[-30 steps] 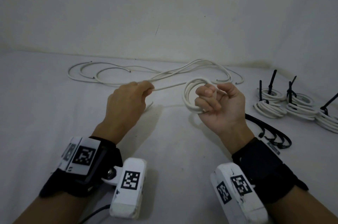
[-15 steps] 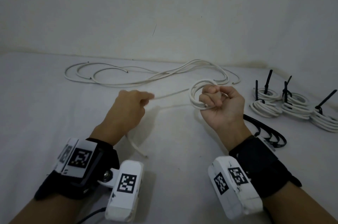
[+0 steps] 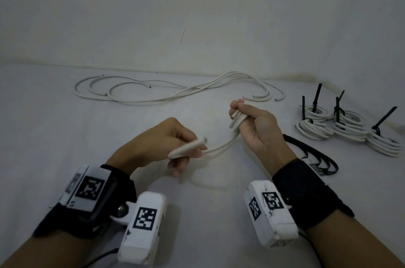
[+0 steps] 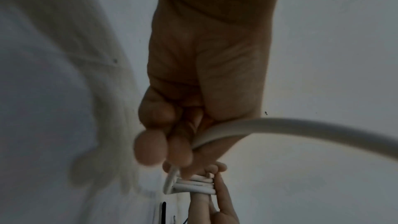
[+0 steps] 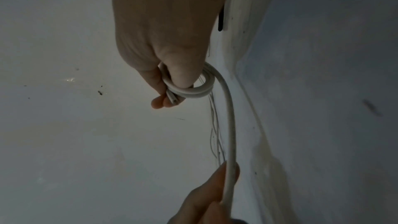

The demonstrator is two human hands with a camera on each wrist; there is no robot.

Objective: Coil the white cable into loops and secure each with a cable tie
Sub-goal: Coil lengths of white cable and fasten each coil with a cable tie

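Head view showed, at the upper left of the frame, several loose white cable lengths point(image 3: 153, 94) lying in long curves across the bench point(image 3: 43, 136), well apart from both hands. Lower and nearer the centre, the left hand point(image 3: 162, 142) pinched the free end of the white cable point(image 3: 221, 147) being worked, thumb and fingers curled round it, so that the tip stuck out past the knuckles. From there the cable ran in a shallow sag up and right to the right hand point(image 3: 254, 127), which was raised off the bench and gripped a small coil point(image 3: 235, 121) of several turns in its closed fingers. At the lower right of that hand lay spare black cable ties point(image 3: 317, 160) on the bench. Farther right, finished coils point(image 3: 350, 129) sat together, each with a black tie standing up from it.

Judging by the short tail left, the step in hand was the last turn of winding. The next move would call for laying that tail onto the coil, keeping the turns pinched so they did not spring apart, then freeing the left hand to fetch a tie.
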